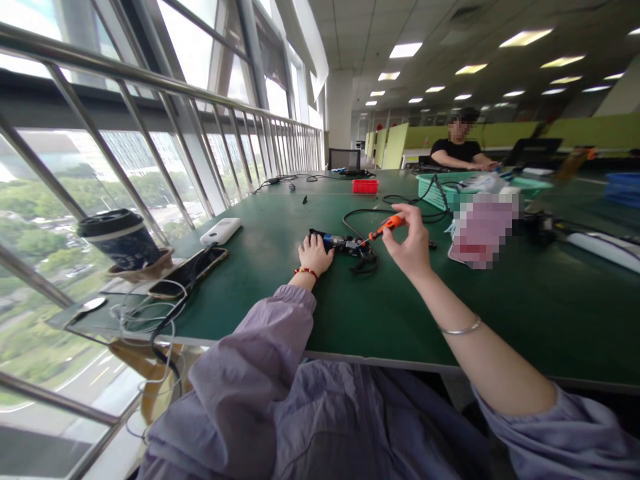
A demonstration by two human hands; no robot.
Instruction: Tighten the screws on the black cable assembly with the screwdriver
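Observation:
My left hand (315,255) is wrapped over the near end of a black and silver cylindrical device (341,243) with a blue band, pressing it on the green table. Between the fingertips of my right hand (407,241) is an orange and black screwdriver (385,227), slanting down to the left. Its tip meets, or comes very close to, the black end part (357,249) of the device. A black cable (367,265) curls beside that end. The fine detail at the screwdriver tip is too small to make out.
On the left lie a paper cup (123,243) in a carrier, a phone (189,272), a white power bank (221,231) and tangled cables. Farther back are a red basket (365,186) and a filled green basket (434,192). A blurred pink item (484,230) lies right. Another person (457,150) sits opposite.

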